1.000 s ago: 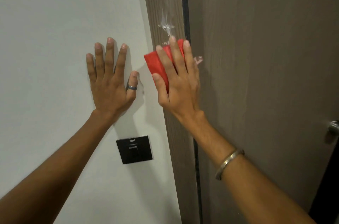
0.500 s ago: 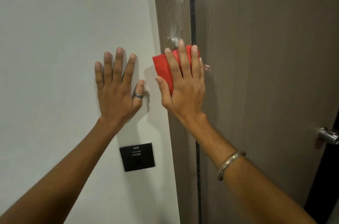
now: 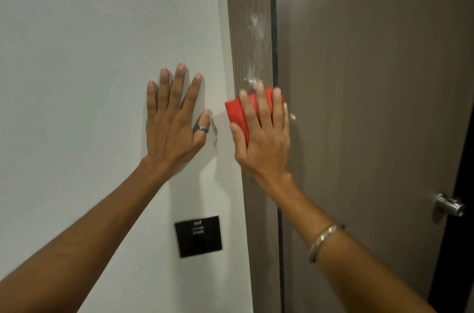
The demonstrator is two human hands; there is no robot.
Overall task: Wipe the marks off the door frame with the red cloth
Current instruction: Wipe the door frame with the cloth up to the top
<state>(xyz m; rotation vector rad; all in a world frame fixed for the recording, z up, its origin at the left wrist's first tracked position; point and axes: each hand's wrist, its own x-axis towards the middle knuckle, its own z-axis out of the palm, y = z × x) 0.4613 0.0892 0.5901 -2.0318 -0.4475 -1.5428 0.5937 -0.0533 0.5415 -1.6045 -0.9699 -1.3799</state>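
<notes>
Item: red cloth (image 3: 237, 112), folded, pressed flat against the door frame (image 3: 250, 5) under the right hand (image 3: 261, 138). Grip: fingers extended and spread over the cloth, palm down; the cloth is pinned to the wood rather than pinched.

Item: marks (image 3: 256, 28), whitish smears on the frame. They are found directly above the cloth, strung along the frame's vertical long axis; the lowest smear sits just beside the fingertips (image 3: 259, 87), the rest run toward the upper end of the frame.

Item: left hand (image 3: 174, 125), open and empty, laid flat on the wall (image 3: 89, 43), near the frame's left edge. It is judged to serve as a brace only.

Relation governing the coming move: the marks lie upward from the cloth, so a stroke up along the frame is called for; the right hand is the nearer one.

Also noted: switch plate (image 3: 198, 235) on the wall below; door (image 3: 372, 82) to the frame's right.
</notes>
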